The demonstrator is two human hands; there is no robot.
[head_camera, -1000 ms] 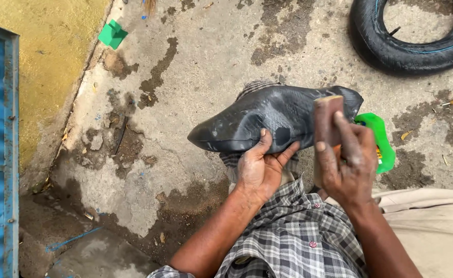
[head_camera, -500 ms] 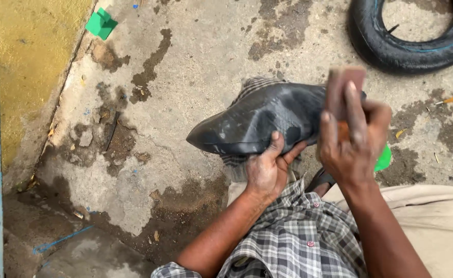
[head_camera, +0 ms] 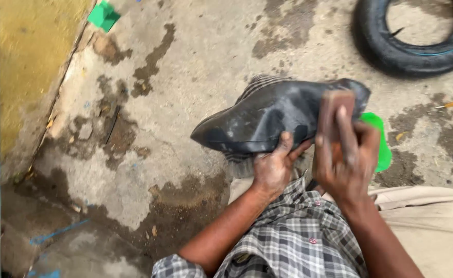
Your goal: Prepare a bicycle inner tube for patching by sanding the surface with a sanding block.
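Gripping black rubber tube (head_camera: 267, 116) left hand (head_camera: 272, 167), long axis left-right, right hand (head_camera: 347, 159) clasping brown block (head_camera: 334, 110)

No packages, labels, signs — none.

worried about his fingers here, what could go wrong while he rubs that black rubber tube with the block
The left hand pins the black rubber tube by its lower edge, right beside where the right hand works the brown block; a slipped stroke could scrape those fingers. The tube is limp and seems draped over a knee, so it may slide off onto the wet, dirty concrete floor. The blur suggests fast strokes, so control may be poor.
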